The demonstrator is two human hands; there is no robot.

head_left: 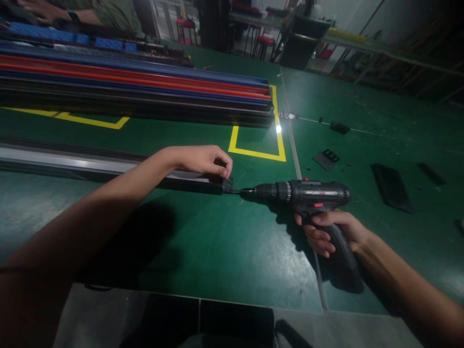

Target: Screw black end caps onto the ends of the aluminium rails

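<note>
Green surface [217, 251] carries a long stiff rail [90, 166], probably light; left hand [203, 160] pinches its end cap [227, 183]. Right hand [326, 232] wraps the hefty drill [308, 193] by its grip, bit touching the cap.

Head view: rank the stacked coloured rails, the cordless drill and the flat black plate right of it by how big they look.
1. Stacked coloured rails, by far the longest, running off the left edge.
2. Cordless drill, held in the right hand.
3. Flat black plate, though the drill is not much larger.
</note>
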